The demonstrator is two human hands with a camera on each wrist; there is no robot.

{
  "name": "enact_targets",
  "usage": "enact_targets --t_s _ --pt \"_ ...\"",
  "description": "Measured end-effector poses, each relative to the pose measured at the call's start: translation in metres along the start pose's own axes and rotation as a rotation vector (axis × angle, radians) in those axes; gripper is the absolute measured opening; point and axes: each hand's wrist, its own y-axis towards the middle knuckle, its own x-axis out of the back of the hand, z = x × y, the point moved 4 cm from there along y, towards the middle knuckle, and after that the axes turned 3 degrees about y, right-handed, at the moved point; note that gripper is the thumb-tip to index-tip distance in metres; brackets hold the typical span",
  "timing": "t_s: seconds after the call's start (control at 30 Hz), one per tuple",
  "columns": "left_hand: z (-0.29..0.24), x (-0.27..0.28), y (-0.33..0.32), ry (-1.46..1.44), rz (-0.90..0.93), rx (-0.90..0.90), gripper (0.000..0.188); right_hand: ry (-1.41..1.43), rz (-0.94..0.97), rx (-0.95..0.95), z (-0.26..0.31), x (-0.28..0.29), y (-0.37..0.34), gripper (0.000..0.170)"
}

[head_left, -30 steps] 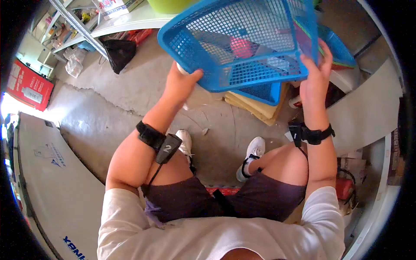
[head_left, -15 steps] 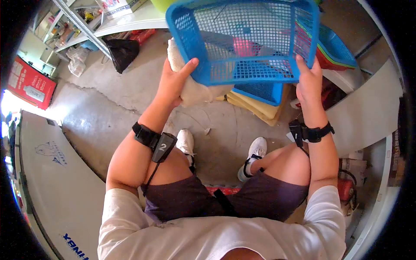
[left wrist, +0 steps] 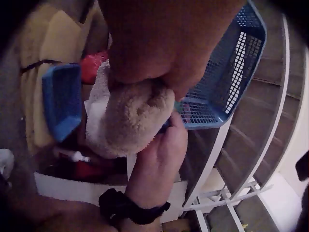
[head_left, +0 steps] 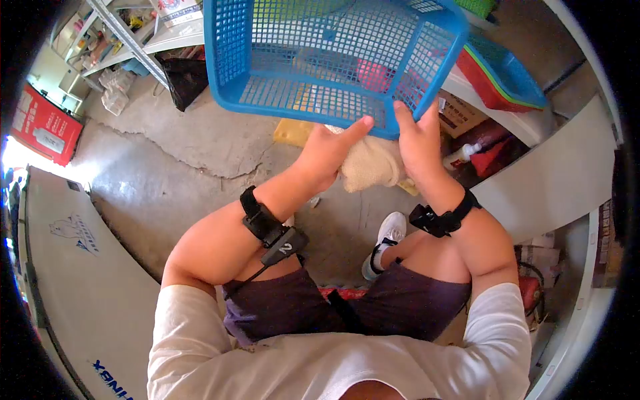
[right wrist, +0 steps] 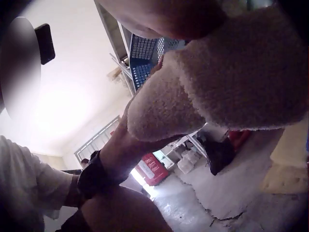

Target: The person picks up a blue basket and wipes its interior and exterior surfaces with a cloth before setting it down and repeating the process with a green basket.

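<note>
A blue mesh plastic basket [head_left: 230, 100] is held up in front of the person, tilted so that its inside shows. The right hand [head_left: 421, 141] grips its near right corner, thumb over the rim. Close beside it, the left hand [head_left: 328, 152] holds a beige fluffy towel [head_left: 375, 163] against the basket's near edge, its thumb reaching up to the rim. In the left wrist view the towel [left wrist: 137, 116] bulges in folds below the left hand. It hangs broad and loose in the right wrist view, where the towel [right wrist: 246, 77] hides much of the hands.
Nested blue, green and red baskets [head_left: 503, 77] stand at the right on a white shelf, a white bottle [head_left: 461, 157] below. A black bag [head_left: 183, 83] hangs by the left shelf. Grey-white panels [head_left: 553, 177] flank the person. A smaller blue basket [left wrist: 63, 101] sits low down.
The basket has swung left and tilted more toward the person. The towel, hidden at first, came into view by the left hand. Both hands have drawn together at the near right corner.
</note>
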Motion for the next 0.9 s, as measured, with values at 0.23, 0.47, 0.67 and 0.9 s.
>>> enact_targets --t_s 0.23,0.47,0.67,0.9 --pt "-0.015 0.028 0.006 0.174 -0.043 -0.206 0.048 0.093 -0.010 -0.016 -0.015 0.018 0.013 0.053" --pt "-0.041 0.053 0.001 0.052 -0.097 -0.325 0.048 0.009 -0.007 -0.024 -0.032 0.035 0.020 0.052" --pt "-0.050 0.059 0.000 -0.038 -0.133 -0.364 0.042 -0.025 -0.026 -0.052 -0.039 0.043 0.025 0.050" --pt "-0.036 0.023 0.002 0.023 -0.118 -0.312 0.052 0.059 0.006 -0.080 -0.034 0.003 0.007 0.055"
